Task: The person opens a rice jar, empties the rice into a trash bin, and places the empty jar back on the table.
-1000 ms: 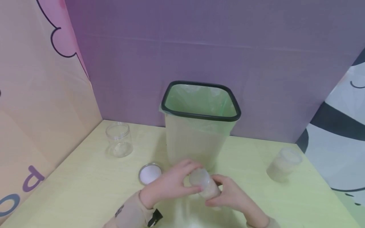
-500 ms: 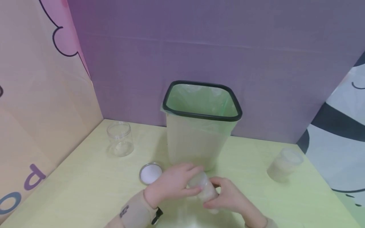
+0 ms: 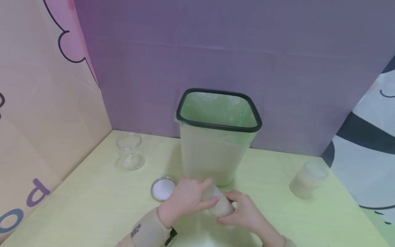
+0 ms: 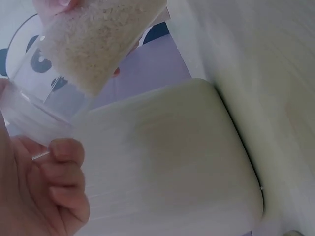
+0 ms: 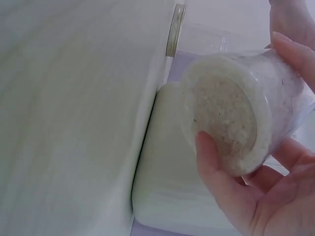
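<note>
A clear plastic jar of rice (image 4: 101, 46) is held tilted between both hands, in front of the bin. My left hand (image 3: 184, 197) grips its translucent screw lid (image 4: 37, 115), fingers curled over the edge. My right hand (image 3: 248, 213) holds the jar body by its lower end. In the right wrist view, the jar's round base (image 5: 224, 115) faces the camera with the thumb across its rim. Rice has slid toward the base, and a gap shows between the grains and the lid.
A lined waste bin (image 3: 213, 156) with a black rim stands behind the hands. To the left are a clear lidless jar (image 3: 130, 152) and a silver-edged white lid (image 3: 163, 189) lying flat. Another translucent lidded jar (image 3: 308, 178) with pale contents stands on the right.
The left hand has turned over the lid, now covering more of its top. Both hands and the jar have shifted slightly left. Other things stay where they were.
</note>
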### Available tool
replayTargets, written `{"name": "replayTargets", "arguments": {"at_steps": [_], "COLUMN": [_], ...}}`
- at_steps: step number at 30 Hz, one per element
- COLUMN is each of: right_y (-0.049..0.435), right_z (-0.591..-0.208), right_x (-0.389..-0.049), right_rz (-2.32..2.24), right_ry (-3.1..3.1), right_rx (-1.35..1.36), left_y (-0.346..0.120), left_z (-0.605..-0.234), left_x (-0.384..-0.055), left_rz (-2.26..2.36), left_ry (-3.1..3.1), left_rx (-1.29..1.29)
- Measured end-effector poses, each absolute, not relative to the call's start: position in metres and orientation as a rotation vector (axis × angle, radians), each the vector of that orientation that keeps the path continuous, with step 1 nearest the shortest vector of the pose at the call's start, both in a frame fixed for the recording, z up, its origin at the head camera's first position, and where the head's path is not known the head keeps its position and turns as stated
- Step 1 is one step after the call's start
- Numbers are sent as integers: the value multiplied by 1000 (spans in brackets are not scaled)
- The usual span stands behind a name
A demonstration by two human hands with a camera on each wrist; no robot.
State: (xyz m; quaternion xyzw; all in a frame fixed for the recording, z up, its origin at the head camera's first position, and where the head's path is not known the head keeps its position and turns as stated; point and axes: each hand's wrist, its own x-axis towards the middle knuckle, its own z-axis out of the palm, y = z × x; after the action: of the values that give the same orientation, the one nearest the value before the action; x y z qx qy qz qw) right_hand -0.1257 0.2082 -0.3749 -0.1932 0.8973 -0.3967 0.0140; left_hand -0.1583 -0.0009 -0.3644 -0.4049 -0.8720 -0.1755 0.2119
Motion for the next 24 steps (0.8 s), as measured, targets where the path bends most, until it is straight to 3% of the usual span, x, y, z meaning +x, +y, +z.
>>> {"name": "replayTargets", "arguments": {"at_steps": [16, 24], "right_y": [212, 212], "right_z": [-374, -376], "right_x": [-127, -127], "right_rz": [-1217, -1218], "right_ry": [2803, 2781], "right_rx": [-630, -654], "left_y": [-25, -18], "left_z": [-348, -353], "left_x": [-163, -162], "left_rz": [-629, -603], "left_ry": [-2446, -2488], "left_rx": [-1378, -1302]}}
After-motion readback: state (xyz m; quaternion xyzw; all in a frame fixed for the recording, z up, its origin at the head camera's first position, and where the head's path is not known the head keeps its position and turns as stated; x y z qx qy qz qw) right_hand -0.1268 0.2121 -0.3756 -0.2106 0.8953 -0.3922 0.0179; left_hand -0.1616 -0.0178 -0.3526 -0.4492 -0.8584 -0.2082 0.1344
